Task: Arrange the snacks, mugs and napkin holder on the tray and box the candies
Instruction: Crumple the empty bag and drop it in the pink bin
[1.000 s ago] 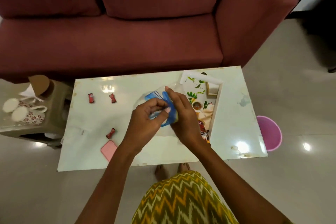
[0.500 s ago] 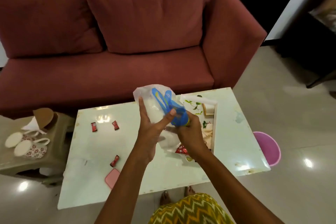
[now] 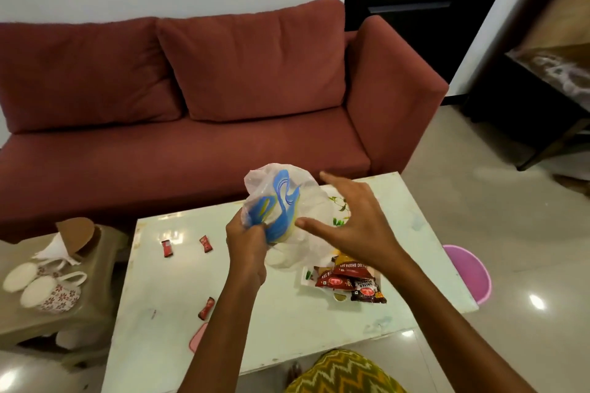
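My left hand [image 3: 245,242] grips a crumpled clear plastic bag with blue print [image 3: 281,204], held up above the white table [image 3: 287,322]. My right hand [image 3: 357,226] hovers just right of the bag, fingers spread, holding nothing. Under my right arm, red and dark snack packets [image 3: 351,281] lie on the leaf-patterned tray [image 3: 340,204], mostly hidden. Three red candies rest on the table: two at the back left [image 3: 167,248] [image 3: 206,243], one nearer [image 3: 206,308]. A pink box [image 3: 197,337] peeks out by my left forearm. Two floral mugs [image 3: 48,292] and a brown napkin holder [image 3: 75,234] stand on a stool at left.
A maroon sofa [image 3: 223,89] runs behind the table. The olive stool [image 3: 95,303] stands at the table's left end. A pink bin [image 3: 469,271] sits on the floor to the right. A dark shelf [image 3: 542,80] is at far right.
The bag was lifted off the table. My right hand let go of it and opened to the right; my left hand now holds it alone. The camera tilted upward.
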